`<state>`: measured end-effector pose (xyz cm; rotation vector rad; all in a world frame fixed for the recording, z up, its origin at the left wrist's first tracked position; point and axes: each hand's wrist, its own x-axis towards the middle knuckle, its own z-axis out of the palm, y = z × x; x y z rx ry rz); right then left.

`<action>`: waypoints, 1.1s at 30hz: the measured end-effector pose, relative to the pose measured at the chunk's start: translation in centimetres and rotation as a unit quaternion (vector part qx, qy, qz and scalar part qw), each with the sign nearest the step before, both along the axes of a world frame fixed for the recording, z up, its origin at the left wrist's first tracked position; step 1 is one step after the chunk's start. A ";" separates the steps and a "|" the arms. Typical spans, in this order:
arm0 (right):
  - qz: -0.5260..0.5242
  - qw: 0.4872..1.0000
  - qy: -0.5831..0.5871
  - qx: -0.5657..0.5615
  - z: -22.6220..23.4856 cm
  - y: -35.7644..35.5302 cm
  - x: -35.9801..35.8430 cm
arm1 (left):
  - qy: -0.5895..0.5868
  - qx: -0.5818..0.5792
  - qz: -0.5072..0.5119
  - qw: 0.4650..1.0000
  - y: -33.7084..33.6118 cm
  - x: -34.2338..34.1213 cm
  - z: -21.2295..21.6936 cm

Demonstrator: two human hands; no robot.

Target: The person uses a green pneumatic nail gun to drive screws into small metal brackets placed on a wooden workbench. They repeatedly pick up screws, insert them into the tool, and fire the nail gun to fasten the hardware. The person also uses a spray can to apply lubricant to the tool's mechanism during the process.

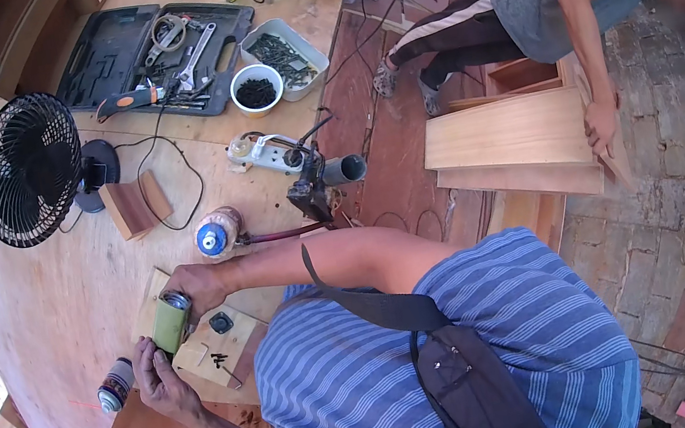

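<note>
Head view: right hand (198, 287) gripping, left hand (166, 387) pinching green casing (170, 324); probably inspecting, next move likely needing steady hold.

Green, block-shaped housing (170, 326) | rounded edges; round metallic opening seen at far end | tilted, far end leaned rightward | held between right hand (196, 287) at far end and left hand (166, 390) at near end | left of scene centre
</note>
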<state>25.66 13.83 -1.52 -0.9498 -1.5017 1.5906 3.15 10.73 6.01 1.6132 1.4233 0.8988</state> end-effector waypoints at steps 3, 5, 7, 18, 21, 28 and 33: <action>-0.009 1.000 0.012 -0.002 -0.2 -0.4 -0.1 | 0.003 -0.037 0.042 0.998 -0.4 0.6 0.4; -0.006 1.000 0.024 0.004 0.2 -0.2 0.0 | -0.029 -0.043 0.073 0.996 -0.6 0.5 0.1; -0.004 0.999 0.031 0.001 0.7 -0.3 0.3 | -0.079 -0.017 0.074 0.994 -0.6 0.1 -0.7; 0.068 0.995 -0.012 -0.072 -0.2 0.6 0.6 | 0.106 0.108 0.006 0.989 -0.2 1.8 1.6; 0.081 0.995 0.010 -0.058 1.0 0.4 -0.1 | 0.035 0.076 0.062 0.995 -1.3 2.1 2.8; 0.116 0.990 0.006 -0.077 2.3 0.5 0.0 | -0.010 0.089 0.073 0.993 -1.5 1.6 1.9; 0.110 0.989 0.035 -0.093 2.0 0.6 -0.1 | 0.045 0.113 0.050 0.991 -1.2 1.5 1.8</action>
